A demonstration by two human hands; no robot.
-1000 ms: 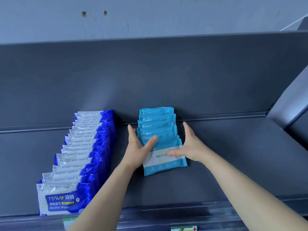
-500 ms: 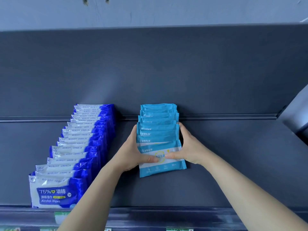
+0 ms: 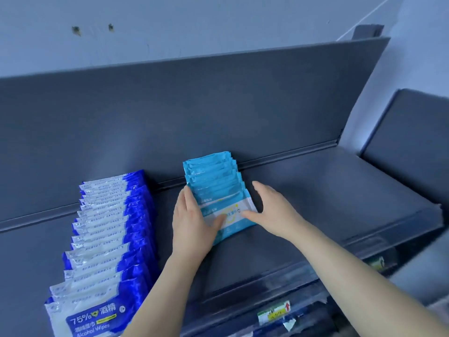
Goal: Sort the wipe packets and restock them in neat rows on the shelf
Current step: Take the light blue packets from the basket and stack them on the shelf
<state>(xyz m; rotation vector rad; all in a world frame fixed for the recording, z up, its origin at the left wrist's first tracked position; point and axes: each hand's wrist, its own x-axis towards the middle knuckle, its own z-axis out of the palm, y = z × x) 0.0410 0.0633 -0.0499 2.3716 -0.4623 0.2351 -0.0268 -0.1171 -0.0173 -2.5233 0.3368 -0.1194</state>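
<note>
A row of light blue wipe packets (image 3: 213,178) stands overlapped from the shelf's back rail toward me, on the dark grey shelf (image 3: 315,203). My left hand (image 3: 192,224) lies flat against the row's left side, with its thumb on the front packet (image 3: 237,212). My right hand (image 3: 274,210) is at the row's right side. Its thumb touches the front packet, while its straight fingers reach along the side with a small gap. To the left stands a longer row of white and dark blue alcohol wipe packets (image 3: 109,229).
The shelf's back panel (image 3: 218,105) rises behind both rows. Bare shelf floor stretches to the right of the light blue row. A price label (image 3: 274,312) sits on the front rail. Another dark shelf unit (image 3: 413,147) adjoins on the right.
Both hands stay at the front of the light blue row. My right fingers have eased slightly off its side. The view has tilted and swung left.
</note>
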